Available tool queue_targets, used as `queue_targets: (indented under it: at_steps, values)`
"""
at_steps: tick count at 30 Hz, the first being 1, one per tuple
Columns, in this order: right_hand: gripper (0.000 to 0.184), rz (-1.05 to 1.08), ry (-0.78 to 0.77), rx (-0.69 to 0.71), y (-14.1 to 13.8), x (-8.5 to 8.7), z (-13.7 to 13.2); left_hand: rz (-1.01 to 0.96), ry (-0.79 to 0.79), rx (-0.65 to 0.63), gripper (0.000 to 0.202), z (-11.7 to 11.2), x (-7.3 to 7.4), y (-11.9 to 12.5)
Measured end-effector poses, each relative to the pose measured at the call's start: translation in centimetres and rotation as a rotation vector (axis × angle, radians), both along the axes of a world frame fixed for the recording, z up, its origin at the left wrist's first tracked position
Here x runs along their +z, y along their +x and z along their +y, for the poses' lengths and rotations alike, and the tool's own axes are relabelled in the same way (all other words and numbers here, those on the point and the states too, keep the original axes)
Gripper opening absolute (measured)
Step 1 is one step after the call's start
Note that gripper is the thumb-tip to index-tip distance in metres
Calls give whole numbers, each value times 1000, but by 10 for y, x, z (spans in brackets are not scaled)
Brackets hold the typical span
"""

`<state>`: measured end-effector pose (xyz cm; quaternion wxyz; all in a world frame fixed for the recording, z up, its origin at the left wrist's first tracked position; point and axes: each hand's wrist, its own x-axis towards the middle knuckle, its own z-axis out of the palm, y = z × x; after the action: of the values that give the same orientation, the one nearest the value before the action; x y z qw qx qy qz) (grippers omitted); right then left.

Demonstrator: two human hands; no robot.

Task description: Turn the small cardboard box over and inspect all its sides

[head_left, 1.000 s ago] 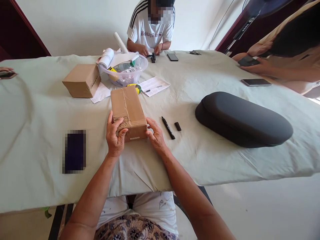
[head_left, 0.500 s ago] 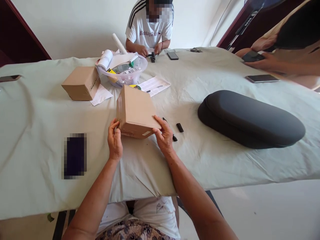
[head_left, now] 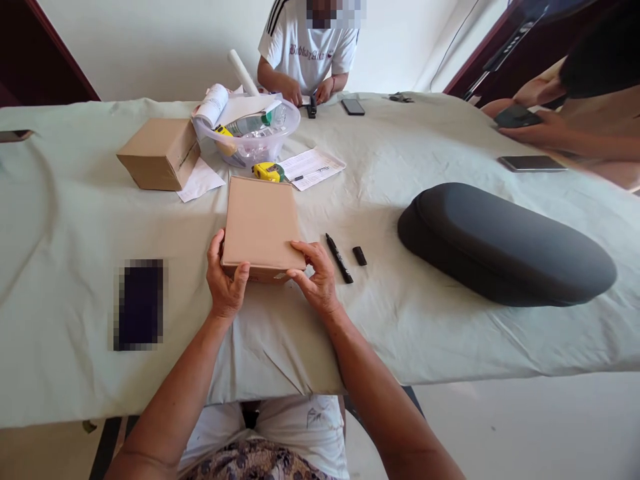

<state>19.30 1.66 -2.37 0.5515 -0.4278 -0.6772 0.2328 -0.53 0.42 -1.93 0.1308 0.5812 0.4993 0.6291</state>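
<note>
A closed brown cardboard box (head_left: 263, 223) lies flat on the cloth-covered table (head_left: 430, 347) in front of me, its plain top upward. My left hand (head_left: 225, 280) grips its near left corner, thumb on the front face and fingers along the side. At the near right corner my right hand (head_left: 316, 275) holds it, with fingers on the top edge and the thumb at the front. Just right of that hand lie an uncapped black marker (head_left: 339, 258) and its cap (head_left: 359, 255). Beyond the box sits a yellow tape measure (head_left: 269, 172).
A second cardboard box (head_left: 153, 153) and a clear plastic basin (head_left: 260, 148) of odds and ends stand behind. Printed paper (head_left: 317, 168) lies near the basin. On the right rests a large dark case (head_left: 505, 243). Two people sit at the table, one opposite, one at right.
The box has gone from tilted to flat on the table, turning slightly, with both hands still on it. The tape measure and marker now show more fully. The view has shifted a little.
</note>
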Motion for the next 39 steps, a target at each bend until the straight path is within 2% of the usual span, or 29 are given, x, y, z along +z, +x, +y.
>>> queue_targets:
  at_steps: [4, 9, 17, 24, 34, 39]
  values:
    - [55, 12, 4, 3, -3, -2, -3, 19, -26, 56, 91, 1, -2, 0]
    - [50, 33, 38, -12, -4, -5, -4, 10, -45, 65, 101, 3, -4, 1]
    - [50, 11, 46, -62, -2, -9, 1, -48, -111, 30, 92, 4, -10, 12]
    - [47, -61, 70, -102, 1, -9, 13, -169, -162, -61, 88, 6, -15, 22]
    - [54, -149, 212, -166, 6, -15, 20, -161, -131, -102, 85, 6, -14, 28]
    - [50, -142, 200, -155, 3, -15, 23, -187, -164, -94, 84, 6, -13, 29]
